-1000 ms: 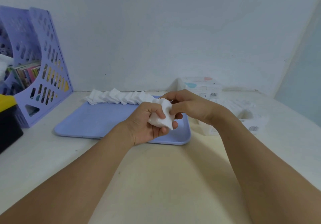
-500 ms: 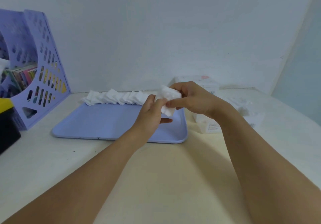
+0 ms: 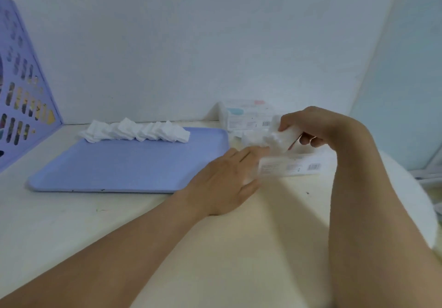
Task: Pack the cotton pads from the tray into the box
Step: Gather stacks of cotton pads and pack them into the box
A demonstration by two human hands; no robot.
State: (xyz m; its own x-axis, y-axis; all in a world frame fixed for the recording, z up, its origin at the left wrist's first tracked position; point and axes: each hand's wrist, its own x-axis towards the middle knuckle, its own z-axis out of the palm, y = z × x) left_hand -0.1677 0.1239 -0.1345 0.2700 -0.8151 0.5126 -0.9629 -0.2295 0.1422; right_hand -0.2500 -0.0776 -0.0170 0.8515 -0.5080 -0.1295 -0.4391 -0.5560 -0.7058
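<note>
My right hand (image 3: 311, 128) pinches a bunch of cotton pads (image 3: 277, 138) over the open box (image 3: 290, 166); my left hand (image 3: 227, 181), fingers straight, steadies it. A long row (image 3: 136, 132) remains on the tray (image 3: 114, 166).

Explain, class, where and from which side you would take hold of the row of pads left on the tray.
Grip the row of pads at its right end, coming from above, fingers behind and thumb in front. The pads stand overlapped on edge along the far rim of the tray, so squeezing their faces likely keeps them together.
</note>
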